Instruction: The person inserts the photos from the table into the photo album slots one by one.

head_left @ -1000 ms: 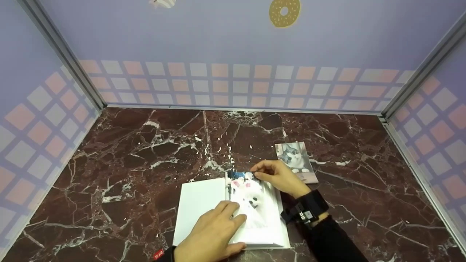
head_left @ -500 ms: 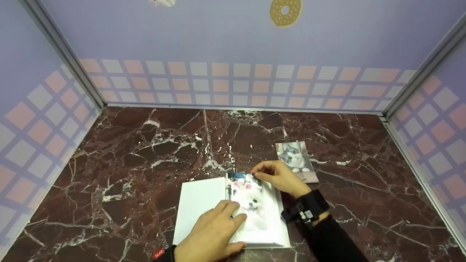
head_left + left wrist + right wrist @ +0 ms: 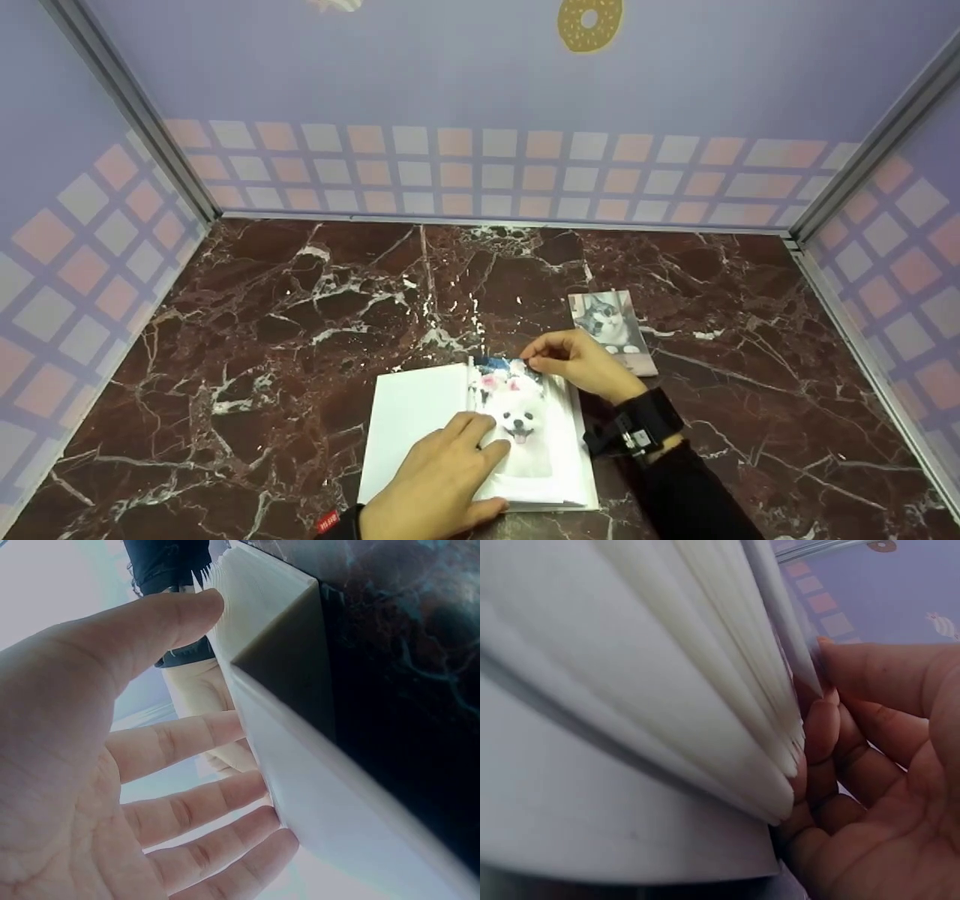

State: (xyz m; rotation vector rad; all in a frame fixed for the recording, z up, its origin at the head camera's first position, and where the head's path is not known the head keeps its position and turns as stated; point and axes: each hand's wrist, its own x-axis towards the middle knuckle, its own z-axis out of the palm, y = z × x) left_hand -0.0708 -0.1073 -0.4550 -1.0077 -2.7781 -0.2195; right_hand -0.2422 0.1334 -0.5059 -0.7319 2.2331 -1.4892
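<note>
An album (image 3: 415, 420) with white pages lies spread on the marble surface. On its right page is a photo of a white dog (image 3: 534, 450), its top edge standing slightly past the page. My right hand (image 3: 589, 367) pinches the photo's upper right corner between thumb and fingertip; the right wrist view shows the right thumb (image 3: 885, 675) against the sheet beside the stacked pages. My left hand (image 3: 442, 472) rests across the album's middle, fingers extended over the page and the photo's left edge. The left wrist view shows the left hand's spread fingers (image 3: 180, 742) touching the album.
A photo of a grey and white cat (image 3: 611, 322) lies just beyond my right hand. Purple wall panels (image 3: 480, 172) with pink and white squares border the dark marble tabletop (image 3: 262, 337) at the back and both sides.
The dog photo has slid slightly down toward me, and glare on it has shifted so the dog's face shows more clearly. Both hands have stayed almost in place.
</note>
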